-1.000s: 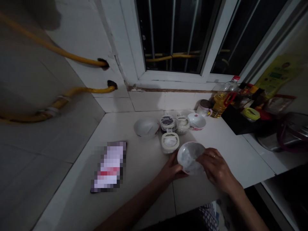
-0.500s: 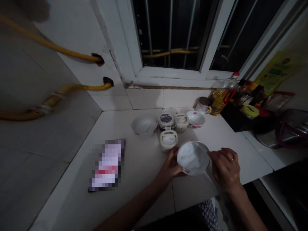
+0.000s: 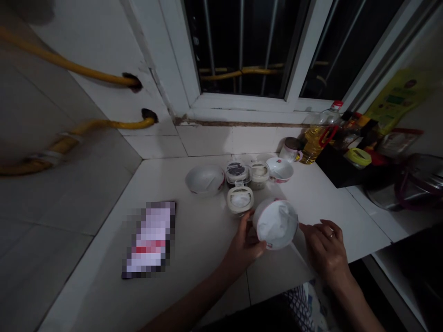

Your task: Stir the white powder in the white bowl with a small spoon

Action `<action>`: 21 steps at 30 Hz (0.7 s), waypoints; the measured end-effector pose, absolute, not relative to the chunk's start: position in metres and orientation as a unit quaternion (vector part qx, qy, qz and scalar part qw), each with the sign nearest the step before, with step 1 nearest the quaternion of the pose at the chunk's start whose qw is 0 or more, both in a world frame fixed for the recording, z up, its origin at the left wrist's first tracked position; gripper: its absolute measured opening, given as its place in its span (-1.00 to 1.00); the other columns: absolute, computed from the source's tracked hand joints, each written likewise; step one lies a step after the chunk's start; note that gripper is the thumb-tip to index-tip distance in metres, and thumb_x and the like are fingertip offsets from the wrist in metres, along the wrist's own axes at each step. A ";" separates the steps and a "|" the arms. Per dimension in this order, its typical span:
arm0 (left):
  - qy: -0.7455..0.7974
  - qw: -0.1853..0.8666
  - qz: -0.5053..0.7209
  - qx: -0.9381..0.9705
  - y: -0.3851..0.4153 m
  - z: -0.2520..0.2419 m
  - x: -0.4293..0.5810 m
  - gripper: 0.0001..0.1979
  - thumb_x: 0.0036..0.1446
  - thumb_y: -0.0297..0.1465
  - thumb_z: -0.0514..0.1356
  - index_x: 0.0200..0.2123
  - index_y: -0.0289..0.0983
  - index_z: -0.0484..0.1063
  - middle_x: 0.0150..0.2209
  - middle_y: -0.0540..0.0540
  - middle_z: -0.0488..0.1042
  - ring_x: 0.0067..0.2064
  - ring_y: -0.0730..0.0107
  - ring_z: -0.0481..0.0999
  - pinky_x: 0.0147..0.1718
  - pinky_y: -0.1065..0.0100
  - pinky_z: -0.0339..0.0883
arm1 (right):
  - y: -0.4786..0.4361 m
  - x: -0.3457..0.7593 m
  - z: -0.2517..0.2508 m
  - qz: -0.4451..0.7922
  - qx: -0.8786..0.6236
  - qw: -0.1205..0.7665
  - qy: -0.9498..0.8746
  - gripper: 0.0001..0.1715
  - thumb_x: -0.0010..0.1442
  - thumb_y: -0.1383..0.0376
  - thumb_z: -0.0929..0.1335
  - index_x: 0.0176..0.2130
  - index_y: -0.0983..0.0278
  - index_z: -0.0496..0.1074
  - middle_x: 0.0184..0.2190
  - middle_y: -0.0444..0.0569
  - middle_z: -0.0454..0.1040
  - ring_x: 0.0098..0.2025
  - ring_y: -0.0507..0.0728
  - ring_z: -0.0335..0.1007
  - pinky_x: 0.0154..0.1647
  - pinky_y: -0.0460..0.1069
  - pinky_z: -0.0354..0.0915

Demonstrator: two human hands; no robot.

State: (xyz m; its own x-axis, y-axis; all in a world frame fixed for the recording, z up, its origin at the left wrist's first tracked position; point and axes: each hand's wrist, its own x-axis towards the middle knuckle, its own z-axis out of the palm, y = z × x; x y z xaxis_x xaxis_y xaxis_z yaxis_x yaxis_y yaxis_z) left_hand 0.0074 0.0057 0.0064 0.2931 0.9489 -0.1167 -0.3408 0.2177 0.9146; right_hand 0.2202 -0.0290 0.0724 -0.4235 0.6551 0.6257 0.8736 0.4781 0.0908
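Observation:
My left hand [image 3: 244,242] grips a white bowl [image 3: 256,216] by its left side, fingers closed around the rim and wall. The bowl is tilted, its mouth facing me and a little to the right. White powder [image 3: 277,223] lies inside it. My right hand [image 3: 327,246] is at the bowl's right rim with its fingers pinched together; whatever they hold, if anything, is hidden. Just behind the bowl stands a lidded jar of white contents [image 3: 240,199]. Beyond it are a jar with dark contents [image 3: 237,171] and another pale-lidded jar [image 3: 259,174].
A wide bowl [image 3: 205,179] and a smaller flowered bowl [image 3: 279,169] stand at the back. A mug [image 3: 290,150], an oil bottle [image 3: 316,136] and a black condiment box [image 3: 337,168] line the right rear. A blurred-out flat phone-like object [image 3: 150,240] lies left.
My left hand has tipped the bowl further over, so more of its outer left wall shows. The powder has shifted inside. My right hand stays near the rim, slightly lower.

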 end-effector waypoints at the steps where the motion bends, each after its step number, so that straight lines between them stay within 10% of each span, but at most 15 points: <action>1: 0.375 0.685 0.466 0.416 0.005 0.010 0.008 -0.14 -0.17 -0.34 0.34 0.20 -0.11 0.03 -0.02 -0.14 0.32 -0.20 0.27 0.48 -0.26 0.29 0.39 | -0.035 0.218 0.068 -0.190 -0.476 0.262 -0.818 -0.62 0.20 0.60 0.22 -0.04 0.33 0.37 -0.37 -0.03 0.53 -0.32 0.09 0.34 0.01 0.16 0.19; 21: 0.371 0.685 0.487 0.396 0.000 0.019 0.011 -0.08 -0.21 -0.39 0.35 0.19 -0.09 -0.06 0.08 -0.18 0.27 -0.04 0.14 0.45 -0.09 0.19 0.35 | -0.060 0.190 0.052 -0.097 -0.489 0.317 -0.807 -0.60 0.20 0.56 0.24 -0.01 0.29 0.37 -0.45 -0.09 0.50 -0.39 0.08 0.35 -0.03 0.18 0.24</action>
State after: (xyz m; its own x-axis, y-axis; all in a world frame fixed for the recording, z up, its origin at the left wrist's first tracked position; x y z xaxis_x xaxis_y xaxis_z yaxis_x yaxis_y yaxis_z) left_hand 0.0110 0.0002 0.0189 0.2511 0.9601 -0.1231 -0.3724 0.2132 0.9032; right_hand 0.1905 -0.0598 0.0518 -0.3202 0.7277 0.6065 0.8506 0.5027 -0.1541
